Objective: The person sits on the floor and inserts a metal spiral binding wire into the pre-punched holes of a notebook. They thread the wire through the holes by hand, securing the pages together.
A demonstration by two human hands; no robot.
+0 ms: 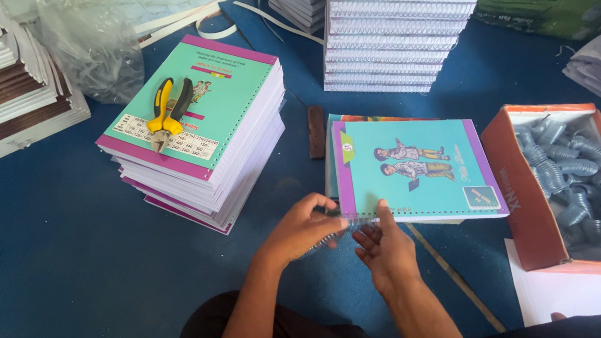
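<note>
Where both hands meet at lower centre of the frame, the left hand pinches a wire spiral against the punched edge of a teal notebook, while the right hand has its fingers loosely spread, touching that same edge, seemingly to steady it. That notebook lies flat on the blue floor, binding edge turned toward the person, probably for reach. At right, an open orange box holds more coils close by. In the upper left, yellow-handled pliers rest atop a stack of unbound books.
</note>
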